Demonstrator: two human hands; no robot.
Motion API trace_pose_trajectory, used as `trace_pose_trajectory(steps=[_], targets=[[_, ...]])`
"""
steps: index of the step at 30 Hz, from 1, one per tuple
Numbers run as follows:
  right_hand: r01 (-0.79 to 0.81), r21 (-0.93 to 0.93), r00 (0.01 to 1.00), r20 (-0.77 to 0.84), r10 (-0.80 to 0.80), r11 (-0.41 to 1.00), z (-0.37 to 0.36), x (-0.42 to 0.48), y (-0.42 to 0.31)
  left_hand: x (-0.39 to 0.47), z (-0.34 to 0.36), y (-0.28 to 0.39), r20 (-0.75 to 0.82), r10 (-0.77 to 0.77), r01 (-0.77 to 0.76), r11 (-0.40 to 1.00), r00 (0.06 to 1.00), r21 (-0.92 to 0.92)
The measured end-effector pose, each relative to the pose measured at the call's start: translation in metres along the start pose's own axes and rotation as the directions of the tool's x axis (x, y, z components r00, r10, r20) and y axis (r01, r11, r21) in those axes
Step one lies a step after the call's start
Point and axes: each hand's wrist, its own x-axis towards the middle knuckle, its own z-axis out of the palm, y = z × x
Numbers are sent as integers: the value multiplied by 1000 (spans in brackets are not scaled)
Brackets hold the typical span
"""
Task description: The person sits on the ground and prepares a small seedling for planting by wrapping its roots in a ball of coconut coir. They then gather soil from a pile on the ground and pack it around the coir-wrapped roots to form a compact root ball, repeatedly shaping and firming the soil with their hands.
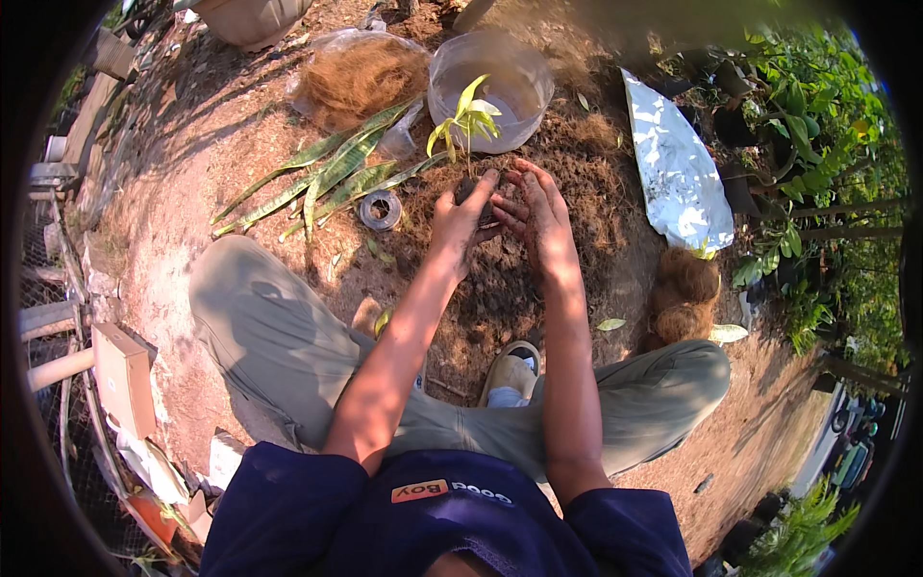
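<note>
Between my hands, above a heap of dark soil and fibre [598, 195], is a leafy seedling [469, 119] with a dark root ball at its base. My left hand [461, 220] grips the root ball, thumb and fingers around it. My right hand [533, 209] is beside it with bent, spread fingers, soil on the skin; whether its fingertips touch the ball cannot be told. Behind the seedling stands a clear plastic tub [530, 108]. A roll of wire or tape [380, 210] lies left of my left hand, near long cut variegated leaves [342, 173].
Brown coconut fibre [368, 76] fills a plastic bag at the upper left. A silvery sheet or bag [678, 166] lies to the right, with fibre-wrapped balls [685, 296] below it. Potted plants line the right side. A cardboard box [122, 379] stands far left by a wire fence.
</note>
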Motion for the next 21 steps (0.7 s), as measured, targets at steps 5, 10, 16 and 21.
trace_pose_trajectory(steps=[5, 10, 16, 21], targets=[[96, -204, 987, -106, -120, 974, -8, 16, -8, 1, -8, 2, -155, 61, -94, 972, 986, -217], [114, -253, 989, -61, -133, 961, -12, 69, -2, 10, -17, -3, -319, 118, -219, 928, 940, -303], [119, -675, 992, 58, -109, 728, 6, 207, 12, 0, -19, 10, -377, 90, -236, 902, 922, -361], [174, -929, 965, 228, 133, 327, -7, 313, 54, -13, -25, 7, -379, 91, -249, 885, 921, -394]])
